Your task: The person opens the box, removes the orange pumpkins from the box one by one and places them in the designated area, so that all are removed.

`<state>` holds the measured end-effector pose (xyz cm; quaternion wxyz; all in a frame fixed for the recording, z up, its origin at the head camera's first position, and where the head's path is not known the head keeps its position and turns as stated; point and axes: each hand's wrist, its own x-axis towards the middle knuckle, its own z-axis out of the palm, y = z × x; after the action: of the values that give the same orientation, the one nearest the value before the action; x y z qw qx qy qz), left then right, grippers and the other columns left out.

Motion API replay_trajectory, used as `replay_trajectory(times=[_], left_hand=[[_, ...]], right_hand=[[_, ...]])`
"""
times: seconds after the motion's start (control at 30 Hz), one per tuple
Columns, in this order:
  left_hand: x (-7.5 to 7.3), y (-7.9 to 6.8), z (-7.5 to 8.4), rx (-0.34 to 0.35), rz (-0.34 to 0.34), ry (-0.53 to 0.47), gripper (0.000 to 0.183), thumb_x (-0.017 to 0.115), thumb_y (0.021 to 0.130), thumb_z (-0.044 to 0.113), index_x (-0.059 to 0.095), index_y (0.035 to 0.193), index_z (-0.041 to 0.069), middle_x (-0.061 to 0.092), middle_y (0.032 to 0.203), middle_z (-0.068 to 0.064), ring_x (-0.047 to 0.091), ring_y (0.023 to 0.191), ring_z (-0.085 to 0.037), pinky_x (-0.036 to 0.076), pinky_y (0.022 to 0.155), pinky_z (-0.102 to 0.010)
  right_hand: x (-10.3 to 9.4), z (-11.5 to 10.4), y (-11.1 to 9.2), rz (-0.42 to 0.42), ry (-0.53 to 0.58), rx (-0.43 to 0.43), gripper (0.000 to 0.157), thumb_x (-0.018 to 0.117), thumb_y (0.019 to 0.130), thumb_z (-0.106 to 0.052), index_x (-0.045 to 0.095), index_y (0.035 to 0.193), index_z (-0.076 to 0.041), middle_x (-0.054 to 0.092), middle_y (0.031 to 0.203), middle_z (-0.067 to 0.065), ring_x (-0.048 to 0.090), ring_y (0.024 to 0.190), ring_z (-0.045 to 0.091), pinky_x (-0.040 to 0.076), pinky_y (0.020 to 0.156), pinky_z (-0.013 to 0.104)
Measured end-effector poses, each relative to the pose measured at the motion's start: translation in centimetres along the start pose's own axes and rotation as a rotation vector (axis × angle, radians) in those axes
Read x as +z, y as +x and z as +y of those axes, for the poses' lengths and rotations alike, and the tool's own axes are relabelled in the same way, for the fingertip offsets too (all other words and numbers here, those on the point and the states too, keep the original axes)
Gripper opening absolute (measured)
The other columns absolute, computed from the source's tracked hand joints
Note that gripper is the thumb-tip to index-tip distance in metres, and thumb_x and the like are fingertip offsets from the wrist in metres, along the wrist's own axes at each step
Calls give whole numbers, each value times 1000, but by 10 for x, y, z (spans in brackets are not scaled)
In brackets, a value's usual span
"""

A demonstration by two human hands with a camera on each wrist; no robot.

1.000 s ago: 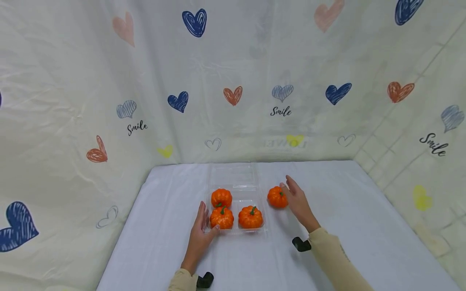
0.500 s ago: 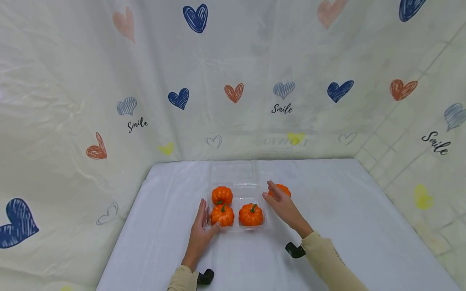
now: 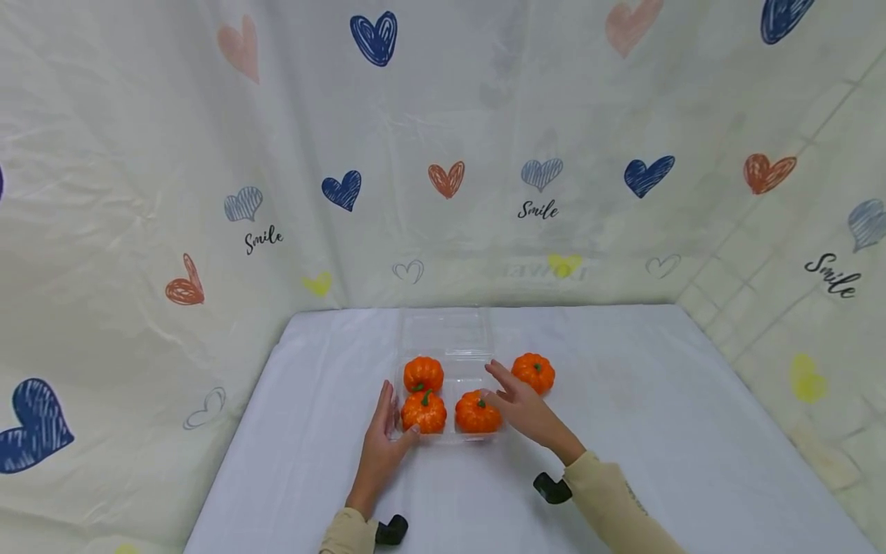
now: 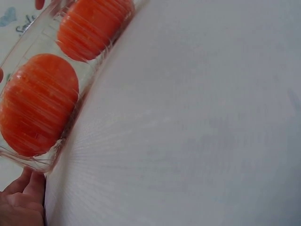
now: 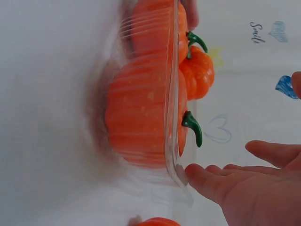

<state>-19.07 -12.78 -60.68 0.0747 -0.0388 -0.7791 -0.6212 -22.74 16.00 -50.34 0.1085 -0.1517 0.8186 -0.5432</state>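
A clear plastic clamshell box (image 3: 450, 440) sits with its lid (image 3: 444, 331) folded back. Inside are three small orange pumpkins with green stems: one at the back left (image 3: 424, 374), one at the front left (image 3: 424, 413) and one at the front right (image 3: 476, 415). My left hand (image 3: 383, 454) rests straight fingers along the box's left wall, its thumb at the front left corner. Fingers extended, my right hand (image 3: 533, 412) reaches over the right edge, thumb beside the front right pumpkin's stem. In the right wrist view, that hand's fingertips (image 5: 194, 172) are right at the rim.
Another orange pumpkin (image 3: 533, 373) lies outside the box, just right of it on the white tablecloth (image 3: 277, 469). Behind the table hangs a pale curtain (image 3: 443, 100) printed with hearts and "Smile". A dark camera mount (image 3: 552, 488) sticks out from the right wrist.
My right hand has moved left and slightly down, from beside the loose pumpkin to over the front right one in the box. The left hand has stayed at the box's side.
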Motion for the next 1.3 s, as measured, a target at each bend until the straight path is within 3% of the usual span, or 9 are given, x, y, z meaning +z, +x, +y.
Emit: replay_trajectory(times=[0.23,0.4,0.63,0.8,1.03,1.3], left_hand=[[0,-2,-4,-10,5,-1,98,81,96,30,21,173,16,20,178,-2,33,158,-27,33,120,-36],[2,-3,-5,-16,4,-15,98,81,96,30,21,173,16,20,178,-2,33,158,-28,32,121,-38],[4,-1,-6,-12,8,-16,99,82,95,32,22,173,15,20,178,-4,34,157,-30,32,120,-39],[3,-1,-7,7,8,-16,98,81,96,29,22,172,13,20,178,-6,34,157,-30,33,120,-37],[1,-1,-6,22,4,-8,98,81,96,28,22,172,13,21,178,-7,35,157,-29,33,119,-32],[0,0,-4,27,-1,-2,96,80,97,27,22,172,13,21,178,-7,35,157,-28,32,119,-29]], right_hand=[[10,-2,2,-56,33,-11,67,61,110,-25,35,164,4,22,174,25,26,159,43,33,122,56],[17,4,6,-50,36,-3,70,67,107,-26,38,163,3,25,173,24,32,154,49,36,121,59],[28,10,13,-29,-61,50,73,74,100,-26,44,162,-1,29,172,22,36,153,47,36,121,62],[34,9,18,-19,-119,62,74,76,96,-22,46,159,4,33,170,23,34,155,45,34,122,62],[42,8,21,-24,-168,47,63,79,95,-16,57,150,7,43,164,25,43,148,47,43,117,61],[45,9,23,-16,-221,7,59,83,94,-15,62,146,4,47,161,24,48,145,47,45,115,61]])
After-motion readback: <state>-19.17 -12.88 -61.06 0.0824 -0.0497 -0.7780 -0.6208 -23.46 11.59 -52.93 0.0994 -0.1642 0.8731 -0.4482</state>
